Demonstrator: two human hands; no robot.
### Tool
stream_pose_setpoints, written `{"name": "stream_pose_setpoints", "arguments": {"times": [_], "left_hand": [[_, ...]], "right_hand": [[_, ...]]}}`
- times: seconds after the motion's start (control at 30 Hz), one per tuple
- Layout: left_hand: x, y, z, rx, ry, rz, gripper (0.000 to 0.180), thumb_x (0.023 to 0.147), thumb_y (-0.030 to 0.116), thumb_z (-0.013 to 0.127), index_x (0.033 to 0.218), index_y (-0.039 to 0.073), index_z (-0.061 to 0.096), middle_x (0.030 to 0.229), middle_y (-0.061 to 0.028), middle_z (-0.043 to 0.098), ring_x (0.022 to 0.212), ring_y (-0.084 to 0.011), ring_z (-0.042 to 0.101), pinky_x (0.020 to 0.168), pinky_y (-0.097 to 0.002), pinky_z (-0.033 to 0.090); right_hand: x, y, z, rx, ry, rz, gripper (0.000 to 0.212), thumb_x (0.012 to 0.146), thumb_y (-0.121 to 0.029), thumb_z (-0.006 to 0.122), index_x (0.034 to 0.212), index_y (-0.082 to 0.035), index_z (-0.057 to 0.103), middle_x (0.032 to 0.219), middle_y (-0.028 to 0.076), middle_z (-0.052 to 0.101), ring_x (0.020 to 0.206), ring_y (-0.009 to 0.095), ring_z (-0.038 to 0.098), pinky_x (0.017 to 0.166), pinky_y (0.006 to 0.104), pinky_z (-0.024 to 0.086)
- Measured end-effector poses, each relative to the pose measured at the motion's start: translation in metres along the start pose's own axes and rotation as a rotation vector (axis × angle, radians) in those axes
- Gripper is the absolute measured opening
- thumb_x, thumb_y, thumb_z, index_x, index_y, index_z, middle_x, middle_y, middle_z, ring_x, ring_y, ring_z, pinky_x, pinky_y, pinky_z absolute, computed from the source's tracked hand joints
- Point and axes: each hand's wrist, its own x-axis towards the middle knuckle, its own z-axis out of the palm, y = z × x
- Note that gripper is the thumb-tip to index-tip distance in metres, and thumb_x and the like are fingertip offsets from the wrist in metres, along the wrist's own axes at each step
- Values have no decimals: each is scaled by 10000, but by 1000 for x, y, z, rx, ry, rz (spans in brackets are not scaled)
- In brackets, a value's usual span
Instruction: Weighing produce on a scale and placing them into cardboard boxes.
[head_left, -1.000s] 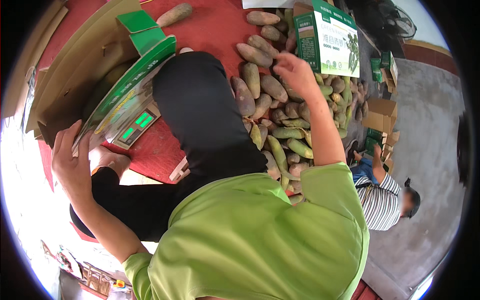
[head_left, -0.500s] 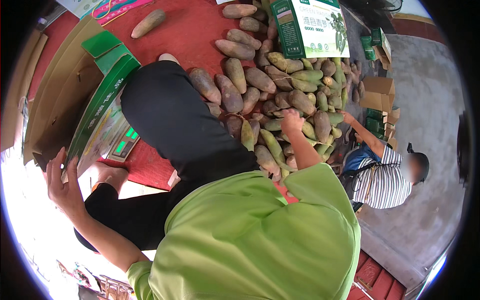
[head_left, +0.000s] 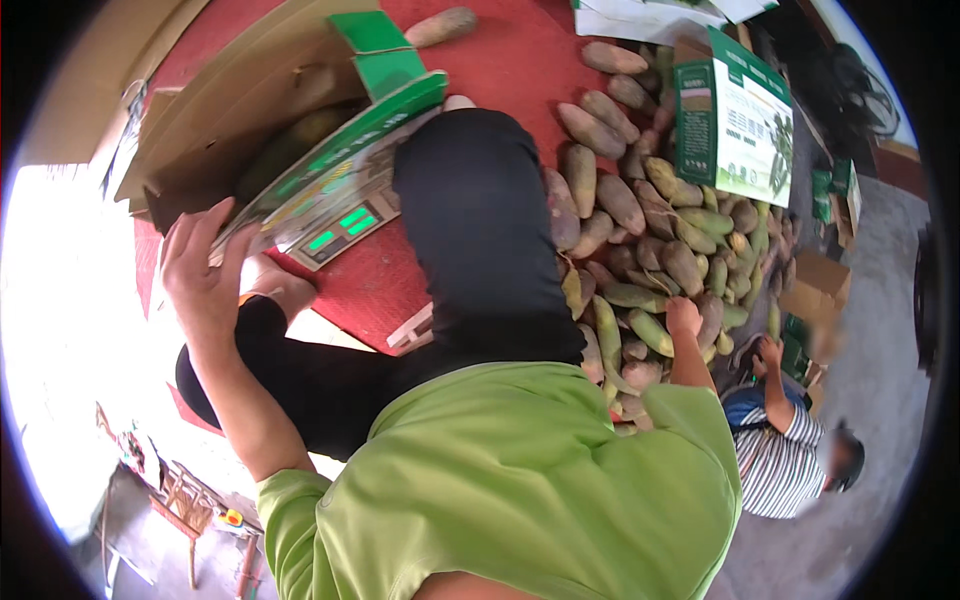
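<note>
An open cardboard box (head_left: 300,205) with green flaps stands on a scale (head_left: 350,235) with lit green displays, at left. My left hand (head_left: 205,270) is at the box's near corner, fingers over the wall's edge and thumb in front. Dark greenish long shapes (head_left: 310,140) lie inside the box, in shadow. To the right spreads a heap of long radishes (head_left: 620,205), some brownish purple, some green. My right hand (head_left: 685,318) is down on this heap beside a green radish (head_left: 650,332), fingers curled. What those fingers hold, if anything, is hidden.
A white and green printed box (head_left: 745,130) stands at the heap's far side. A co-worker in a striped shirt (head_left: 770,460) crouches at right near brown cartons (head_left: 820,285). A loose radish (head_left: 440,27) lies on the red mat (head_left: 500,60). A wooden stool (head_left: 185,510) stands lower left.
The whole view has shifted, bringing more of the box's inside into sight. My right hand has moved nearer across the heap. My left hand stays at the box corner. The co-worker's hand has drawn back.
</note>
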Motion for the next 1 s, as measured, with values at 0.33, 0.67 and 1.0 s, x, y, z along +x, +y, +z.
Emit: {"name": "stream_pose_setpoints", "arguments": {"times": [0.33,0.67,1.0], "left_hand": [[-3,-7,-6,-56,27,43,179,713,108,734,865,23,691,795,-82,648,753,-269,628,893,-422,480],[-4,-10,-10,-57,21,104,126,732,99,706,837,36,680,812,-69,646,780,-263,622,876,-439,482],[-6,-10,-14,-12,15,88,135,737,123,713,841,41,686,785,-61,634,740,-231,627,867,-432,502]], "right_hand": [[45,4,-31,1216,282,-219,252,939,-227,556,872,-9,664,747,24,633,669,101,536,617,275,430],[-15,-159,-273,1575,361,-501,257,984,-267,483,985,-36,596,1067,103,657,1031,185,573,845,351,459],[-108,-305,-457,1673,-5,-1575,277,1003,-253,408,1084,-47,574,1348,224,477,1294,377,424,1034,513,374]]}}
